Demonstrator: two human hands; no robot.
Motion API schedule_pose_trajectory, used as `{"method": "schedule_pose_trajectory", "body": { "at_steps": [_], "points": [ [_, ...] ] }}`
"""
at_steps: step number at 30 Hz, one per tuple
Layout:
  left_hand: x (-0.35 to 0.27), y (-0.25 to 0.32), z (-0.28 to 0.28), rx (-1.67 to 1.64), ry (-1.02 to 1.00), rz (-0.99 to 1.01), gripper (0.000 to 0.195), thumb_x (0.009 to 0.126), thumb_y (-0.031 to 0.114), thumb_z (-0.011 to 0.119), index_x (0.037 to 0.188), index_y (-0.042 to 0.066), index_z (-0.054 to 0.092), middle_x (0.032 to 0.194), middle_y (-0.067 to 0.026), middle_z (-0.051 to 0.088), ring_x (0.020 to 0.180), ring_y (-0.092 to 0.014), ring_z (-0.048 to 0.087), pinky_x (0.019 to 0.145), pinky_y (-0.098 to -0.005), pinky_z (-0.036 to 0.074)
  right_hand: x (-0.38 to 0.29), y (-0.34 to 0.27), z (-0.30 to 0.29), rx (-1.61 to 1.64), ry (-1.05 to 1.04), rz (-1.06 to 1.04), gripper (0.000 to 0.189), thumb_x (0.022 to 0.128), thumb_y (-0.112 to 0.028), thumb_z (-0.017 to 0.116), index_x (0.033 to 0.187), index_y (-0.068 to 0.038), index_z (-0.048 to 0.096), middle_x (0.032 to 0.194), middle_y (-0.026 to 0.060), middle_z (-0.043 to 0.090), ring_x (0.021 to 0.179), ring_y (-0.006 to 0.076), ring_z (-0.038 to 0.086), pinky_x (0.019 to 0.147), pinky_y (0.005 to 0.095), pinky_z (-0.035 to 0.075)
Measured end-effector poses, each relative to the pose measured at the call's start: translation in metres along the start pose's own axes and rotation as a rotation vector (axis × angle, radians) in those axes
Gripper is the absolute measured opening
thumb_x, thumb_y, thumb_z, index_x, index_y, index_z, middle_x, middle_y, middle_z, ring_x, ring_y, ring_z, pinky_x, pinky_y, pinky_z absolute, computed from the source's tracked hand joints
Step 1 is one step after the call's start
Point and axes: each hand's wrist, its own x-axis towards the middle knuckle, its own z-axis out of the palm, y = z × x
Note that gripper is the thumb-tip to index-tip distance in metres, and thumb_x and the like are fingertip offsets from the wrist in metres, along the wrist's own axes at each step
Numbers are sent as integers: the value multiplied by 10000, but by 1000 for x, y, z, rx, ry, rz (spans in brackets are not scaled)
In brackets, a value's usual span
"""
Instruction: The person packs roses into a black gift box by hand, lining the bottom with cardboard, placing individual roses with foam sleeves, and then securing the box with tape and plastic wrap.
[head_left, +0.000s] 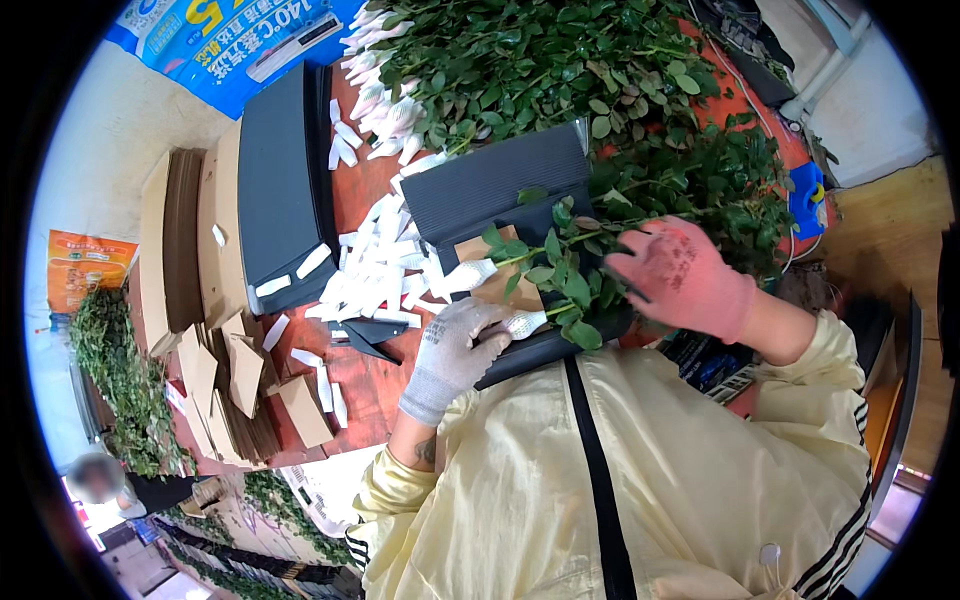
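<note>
My left hand (461, 345), in a grey knit glove, has its thumb and fingers around the white foam net sleeve (525, 324) on the head of a leafy stem. Another sleeved flower head (471, 276) lies just above it, over a brown cardboard piece (495, 251). Both rest on a black corrugated sheet (495, 180) folded open before me. My right hand (671, 277), in a stained pink glove, is at the leafy stems (581, 281) on the right, fingers spread; whether it grips any foliage is hard to tell.
Loose white foam sleeves (375, 262) are heaped left of the sheet. Stacked black sheets (281, 180) and cardboard pieces (232, 375) stand farther left on the red table (367, 397). A large pile of leafy stems (540, 67) covers the back. A person (97, 480) is at lower left.
</note>
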Motion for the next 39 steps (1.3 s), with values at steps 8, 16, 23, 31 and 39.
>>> {"method": "schedule_pose_trajectory", "body": {
  "at_steps": [8, 16, 23, 31, 39],
  "points": [
    [-10, -9, -11, -48, 146, -321, 249, 779, 127, 660, 999, 11, 647, 836, -132, 641, 738, -231, 644, 651, -317, 497, 58, -35, 50, 427, -13, -209, 366, 742, -279, 622, 1059, -106, 561, 889, 61, 624, 894, 234, 607, 776, 380, 452],
    [-13, -21, -18, -148, -78, -546, 207, 786, 157, 611, 889, -8, 682, 712, -103, 665, 640, -152, 635, 607, -273, 487, 62, -46, 56, 371, 150, -244, 105, 757, -178, 521, 814, -117, 584, 716, 40, 561, 716, 204, 590, 650, 336, 407],
    [-11, -22, -20, -61, -216, -403, 213, 760, 168, 602, 881, 20, 693, 735, -99, 670, 654, -177, 638, 621, -302, 491, 66, -47, 47, 364, -56, -244, 128, 743, -182, 532, 815, -84, 572, 711, 51, 562, 726, 217, 604, 637, 372, 440],
    [-5, 11, -24, 158, -135, -180, 237, 764, 258, 670, 844, 35, 660, 750, -104, 644, 683, -262, 629, 620, -343, 473, 63, -47, 46, 418, 2, -250, 120, 761, -156, 521, 822, -61, 562, 734, 67, 564, 709, 247, 595, 626, 376, 450],
    [3, -21, -29, 101, -325, 12, 130, 794, 163, 634, 817, 35, 626, 713, -111, 599, 693, -295, 586, 622, -372, 449, 51, -51, 69, 567, 213, -209, 162, 798, -132, 510, 896, -26, 581, 702, 96, 564, 699, 258, 593, 624, 375, 465]
  ]
}}
